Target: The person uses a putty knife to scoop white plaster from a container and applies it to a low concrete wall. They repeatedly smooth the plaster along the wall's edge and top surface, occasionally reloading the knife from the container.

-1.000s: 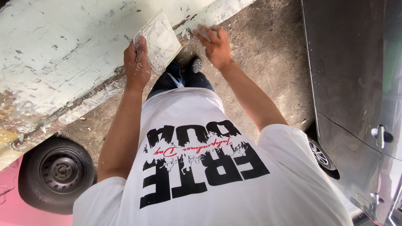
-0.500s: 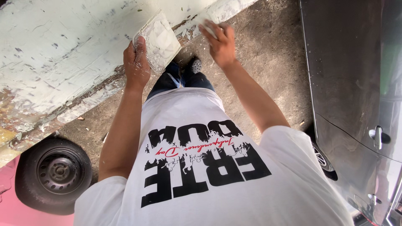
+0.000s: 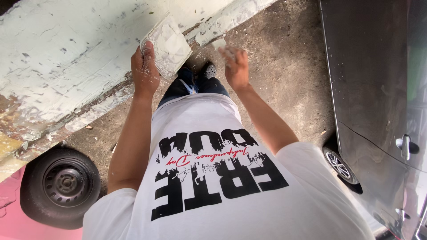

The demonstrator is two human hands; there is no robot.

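Observation:
My left hand grips the near edge of a flat square board smeared with white putty and holds it up against the pale green, putty-patched vehicle panel. My right hand, dusted with white, hovers just off the panel's lower edge. Its fingers pinch what looks like a small pale scraper blade; the blade is partly hidden by the fingers. Below the hands I see my dark trousers and shoes on the ground.
A dark grey car stands close on the right, its front wheel near my elbow. A black tyre and a pink body part sit at the lower left. Rough concrete ground runs between the vehicles.
My right hand has drawn back from the panel's edge toward my body and dropped lower. The left hand and board have stayed almost still.

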